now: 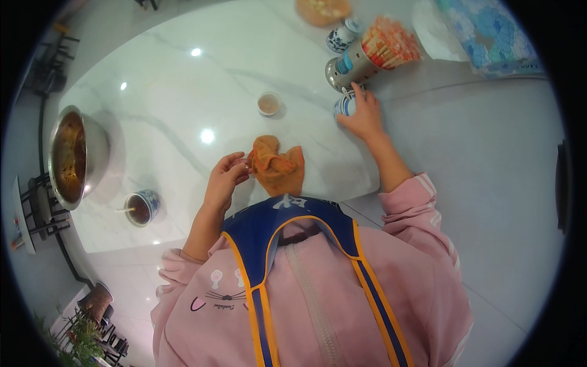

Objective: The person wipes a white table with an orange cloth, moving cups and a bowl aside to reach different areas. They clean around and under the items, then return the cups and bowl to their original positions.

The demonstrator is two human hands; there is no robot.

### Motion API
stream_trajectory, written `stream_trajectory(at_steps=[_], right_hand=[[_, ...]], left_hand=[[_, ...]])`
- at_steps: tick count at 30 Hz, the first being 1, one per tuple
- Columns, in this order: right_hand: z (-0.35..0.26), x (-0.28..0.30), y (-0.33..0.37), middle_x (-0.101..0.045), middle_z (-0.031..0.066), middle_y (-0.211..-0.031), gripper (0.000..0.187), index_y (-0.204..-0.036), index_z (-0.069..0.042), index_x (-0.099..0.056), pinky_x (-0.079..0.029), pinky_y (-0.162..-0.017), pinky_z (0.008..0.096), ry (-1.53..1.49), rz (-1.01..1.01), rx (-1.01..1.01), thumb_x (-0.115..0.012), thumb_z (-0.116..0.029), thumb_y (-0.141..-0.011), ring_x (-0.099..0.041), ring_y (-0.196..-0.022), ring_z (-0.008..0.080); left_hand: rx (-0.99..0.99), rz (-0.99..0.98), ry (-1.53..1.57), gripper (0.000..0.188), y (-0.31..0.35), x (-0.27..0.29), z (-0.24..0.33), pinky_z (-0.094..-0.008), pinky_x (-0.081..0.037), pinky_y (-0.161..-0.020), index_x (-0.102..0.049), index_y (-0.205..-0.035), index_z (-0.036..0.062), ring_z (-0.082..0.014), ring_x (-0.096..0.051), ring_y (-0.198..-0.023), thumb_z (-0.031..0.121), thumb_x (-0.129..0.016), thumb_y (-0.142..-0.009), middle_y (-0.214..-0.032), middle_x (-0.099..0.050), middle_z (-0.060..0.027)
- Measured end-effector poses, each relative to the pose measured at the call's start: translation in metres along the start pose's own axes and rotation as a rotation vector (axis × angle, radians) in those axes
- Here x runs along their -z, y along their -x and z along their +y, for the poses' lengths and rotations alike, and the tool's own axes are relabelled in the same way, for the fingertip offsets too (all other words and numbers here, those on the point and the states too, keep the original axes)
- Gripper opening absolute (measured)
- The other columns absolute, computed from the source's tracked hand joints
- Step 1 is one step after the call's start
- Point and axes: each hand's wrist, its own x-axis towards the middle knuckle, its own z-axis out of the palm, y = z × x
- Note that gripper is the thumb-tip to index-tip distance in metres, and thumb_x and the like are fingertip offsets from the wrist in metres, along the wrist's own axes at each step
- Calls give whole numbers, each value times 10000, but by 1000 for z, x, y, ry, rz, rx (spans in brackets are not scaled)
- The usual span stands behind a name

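Head view, from the left: what matters there for handling the jar?

The bowl and the left jar, with its dark contents, stand well away, so neither crowds the work. Next is the left hand, fingers loosely bent, tips at the cloth's edge.

Is it pinching the cloth?

I can't tell. The cloth lies bunched at the table's near edge, so I'd gather it firmly before any wiping, lest a loose corner drag or slip off. Mind the cup just beyond; it's small and probably tips easily.

And the right hand?

Closed round the right jar, thumb on the near side, fingers on the far. How hard it presses, I can't see.

Any advice there?

Hold it low and level, since it may be full. The holder is just beside it, packed with chopsticks; I'd draw the jar toward the body first, without twisting, so the knuckles don't knock it.
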Motion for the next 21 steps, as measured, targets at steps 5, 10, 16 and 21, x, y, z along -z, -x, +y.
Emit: stream_trajectory(at_steps=[5, 10, 16, 21], right_hand=[[9, -1, -1, -436, 235, -1308, 941, -1399, -50, -346, -368, -1025, 451, -40, 27, -59, -755, -356, -609, -424, -1193, 409], [15, -4, -4, -435, 229, -1322, 936, -1379, 2, -343, -372, -1024, 442, -39, 43, -101, -751, -361, -619, -420, -1203, 399], [21, -4, -7, -434, 194, -1308, 917, -1389, -32, -332, -407, -980, 463, 30, 42, -162, -716, -392, -638, -425, -1180, 397], [23, -7, -7, -438, 181, -1296, 919, -1397, -70, -325, -414, -963, 478, 41, 28, -159, -719, -398, -634, -429, -1178, 395]], left_hand=[[12, -9, -24, 392, 0, 0, 0, -290, -507, -827, -498, -1256, -11, -182, -632, -940, 96, -573, -886, -1083, -620, -96], [16, -9, -24, 404, 1, 0, 2, -296, -504, -835, -491, -1261, -14, -184, -631, -943, 98, -571, -882, -1077, -624, -98], [19, -27, -32, 422, 0, 0, 2, -298, -500, -841, -481, -1267, -24, -185, -631, -944, 106, -572, -875, -1078, -625, -108], [9, -32, -53, 427, -2, 0, 2, -297, -499, -842, -481, -1267, -29, -186, -629, -953, 119, -573, -876, -1092, -626, -119]])
